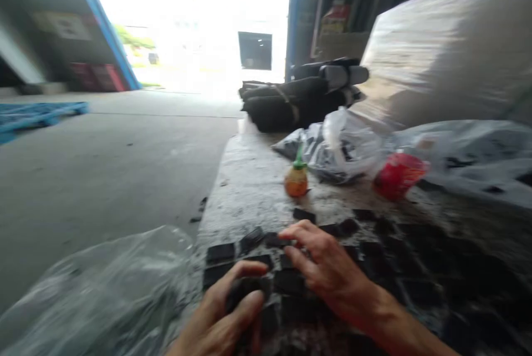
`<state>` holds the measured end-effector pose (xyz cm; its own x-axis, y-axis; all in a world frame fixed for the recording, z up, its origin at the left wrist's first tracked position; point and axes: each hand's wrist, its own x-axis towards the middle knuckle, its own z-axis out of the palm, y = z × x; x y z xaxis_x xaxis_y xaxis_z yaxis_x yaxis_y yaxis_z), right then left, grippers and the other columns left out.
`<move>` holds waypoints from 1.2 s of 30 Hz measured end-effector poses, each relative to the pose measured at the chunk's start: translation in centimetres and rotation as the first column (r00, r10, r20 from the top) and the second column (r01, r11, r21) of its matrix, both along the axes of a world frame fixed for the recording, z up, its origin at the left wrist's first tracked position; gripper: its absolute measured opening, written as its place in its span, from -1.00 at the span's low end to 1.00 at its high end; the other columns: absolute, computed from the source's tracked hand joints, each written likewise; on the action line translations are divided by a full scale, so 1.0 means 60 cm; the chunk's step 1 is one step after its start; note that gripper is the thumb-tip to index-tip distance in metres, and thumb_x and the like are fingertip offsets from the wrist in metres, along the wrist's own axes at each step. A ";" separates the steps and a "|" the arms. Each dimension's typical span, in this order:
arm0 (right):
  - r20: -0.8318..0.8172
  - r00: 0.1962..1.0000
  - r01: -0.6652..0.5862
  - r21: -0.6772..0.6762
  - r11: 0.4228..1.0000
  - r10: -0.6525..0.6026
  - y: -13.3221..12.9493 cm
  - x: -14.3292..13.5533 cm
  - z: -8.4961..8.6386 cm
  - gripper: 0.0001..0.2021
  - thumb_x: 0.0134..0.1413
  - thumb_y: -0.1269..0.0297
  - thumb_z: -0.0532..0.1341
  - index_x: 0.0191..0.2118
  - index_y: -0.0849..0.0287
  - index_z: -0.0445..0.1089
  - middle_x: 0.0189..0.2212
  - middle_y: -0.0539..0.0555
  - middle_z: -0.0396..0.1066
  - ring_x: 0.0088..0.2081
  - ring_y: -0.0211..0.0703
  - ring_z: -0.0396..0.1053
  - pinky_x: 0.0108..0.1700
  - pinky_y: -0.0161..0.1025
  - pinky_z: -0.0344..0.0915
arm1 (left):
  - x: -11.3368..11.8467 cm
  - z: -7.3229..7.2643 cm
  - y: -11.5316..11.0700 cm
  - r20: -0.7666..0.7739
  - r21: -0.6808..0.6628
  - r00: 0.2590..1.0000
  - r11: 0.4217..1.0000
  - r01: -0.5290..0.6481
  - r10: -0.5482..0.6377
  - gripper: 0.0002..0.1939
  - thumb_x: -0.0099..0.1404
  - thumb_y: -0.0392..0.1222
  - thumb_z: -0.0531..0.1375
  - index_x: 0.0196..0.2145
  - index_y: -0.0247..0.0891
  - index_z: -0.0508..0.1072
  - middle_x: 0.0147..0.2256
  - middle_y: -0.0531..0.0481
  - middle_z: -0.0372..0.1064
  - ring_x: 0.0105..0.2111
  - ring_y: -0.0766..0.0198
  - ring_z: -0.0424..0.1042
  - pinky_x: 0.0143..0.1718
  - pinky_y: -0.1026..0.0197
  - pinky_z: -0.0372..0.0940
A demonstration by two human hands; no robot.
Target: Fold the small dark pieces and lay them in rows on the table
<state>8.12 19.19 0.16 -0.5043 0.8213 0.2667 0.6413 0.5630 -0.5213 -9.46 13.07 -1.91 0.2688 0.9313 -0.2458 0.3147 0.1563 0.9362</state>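
Observation:
Many small black rectangular pieces (pixel 221 253) lie in rough rows over the front and right of a worn, speckled table (pixel 245 179). At the lower centre, my left hand (pixel 228 311) is curled around a dark piece (pixel 246 289) between thumb and fingers. Just right of it my right hand (pixel 322 262) reaches over the rows, palm down, thumb and fingers apart, its fingertips at a black piece (pixel 274 240). Whether those fingertips grip that piece is unclear. Motion blurs the view slightly.
An orange bottle with a green nozzle (pixel 296 179), a red container (pixel 399 175) and plastic bags (pixel 341 145) stand behind the pieces. Black rolls (pixel 291 102) lie at the far end. Clear plastic (pixel 120 289) hangs at the left; a wrapped stack (pixel 453 46) is at right.

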 end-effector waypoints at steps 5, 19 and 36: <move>-0.276 0.954 -0.281 -0.680 0.677 0.119 0.020 -0.005 0.016 -0.81 0.09 0.19 0.13 -0.31 0.19 0.39 -0.50 -0.07 0.37 -0.46 -0.34 0.28 -0.42 -0.43 0.20 | -0.003 0.021 -0.016 0.239 -0.141 0.965 0.987 -0.075 0.107 -0.33 0.24 -0.10 0.10 0.20 -0.30 -0.10 -0.55 0.16 0.28 -0.51 0.35 0.28 -0.38 0.28 0.18; -0.243 0.965 -0.256 -0.814 0.521 0.095 0.022 -0.036 0.008 -0.89 0.02 0.36 0.08 -0.43 0.21 0.32 -0.64 -0.14 0.18 -0.61 -0.42 0.13 -0.56 -0.47 0.10 | -0.006 0.033 0.003 0.400 -0.107 0.914 0.994 -0.022 0.064 -0.55 0.10 -0.52 0.06 -0.07 -0.25 0.36 -0.42 0.15 0.34 -0.44 0.41 0.24 -0.40 0.33 0.11; -0.131 0.991 -0.104 -0.779 0.618 0.002 0.074 -0.022 -0.007 -0.87 -0.10 0.23 0.19 -0.44 0.17 0.38 -0.65 -0.13 0.15 -0.60 -0.37 0.12 -0.53 -0.40 0.17 | -0.065 0.017 -0.008 -0.058 0.017 0.992 0.993 -0.114 0.115 -0.82 0.29 -0.22 0.02 -0.18 -0.20 0.34 -0.50 0.18 0.18 -0.51 0.41 0.15 -0.49 0.38 0.10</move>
